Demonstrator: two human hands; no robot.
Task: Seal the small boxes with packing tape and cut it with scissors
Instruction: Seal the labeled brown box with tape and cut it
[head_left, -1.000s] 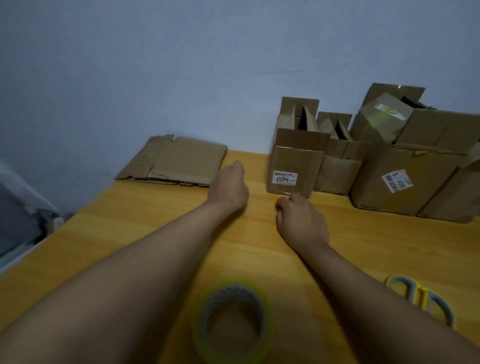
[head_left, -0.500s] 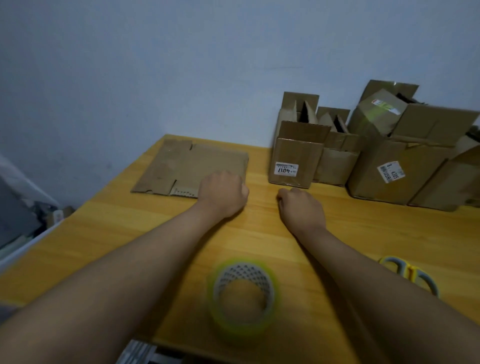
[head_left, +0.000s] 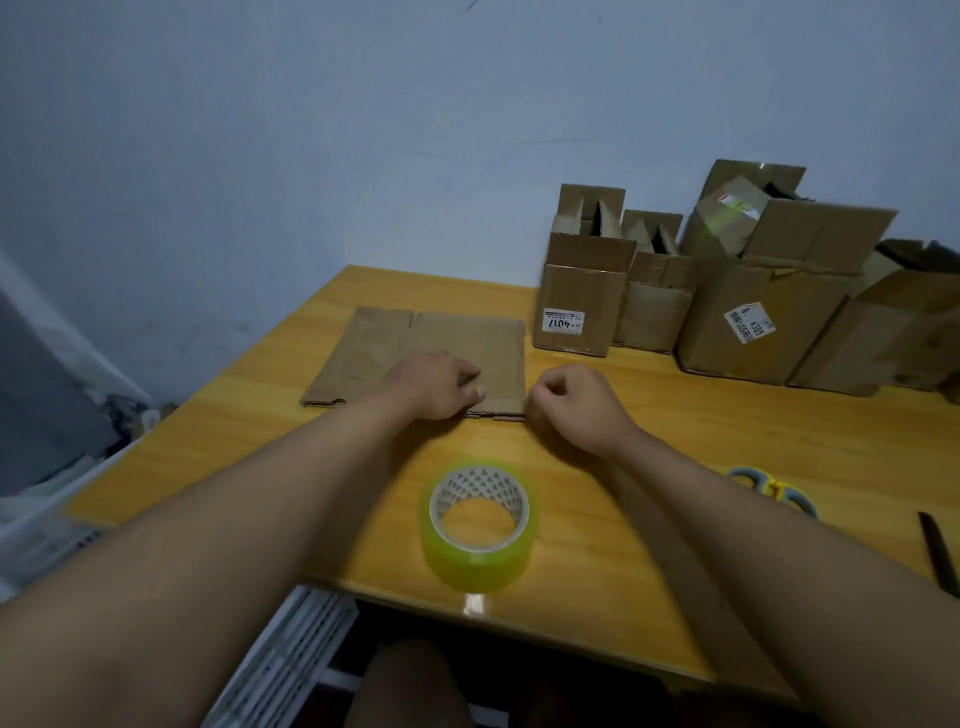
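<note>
Your left hand (head_left: 439, 384) grips the near edge of the flattened box (head_left: 431, 353) on the worktop (head_left: 649, 415); your right hand (head_left: 571, 402) is fisted, empty, beside it. Tape (head_left: 478, 525) sits nearer you, scissors (head_left: 774, 491) right.

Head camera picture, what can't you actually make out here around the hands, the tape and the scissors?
- Scissors: the right forearm covers the blades; only the handle loops show.
- Left hand: its fingertips are tucked under on the flat cardboard, so the grip is unclear.
- Right hand: fingers curled; whether it touches the cardboard's corner cannot be told.
- Tape roll: its loose end is blurred.
</note>
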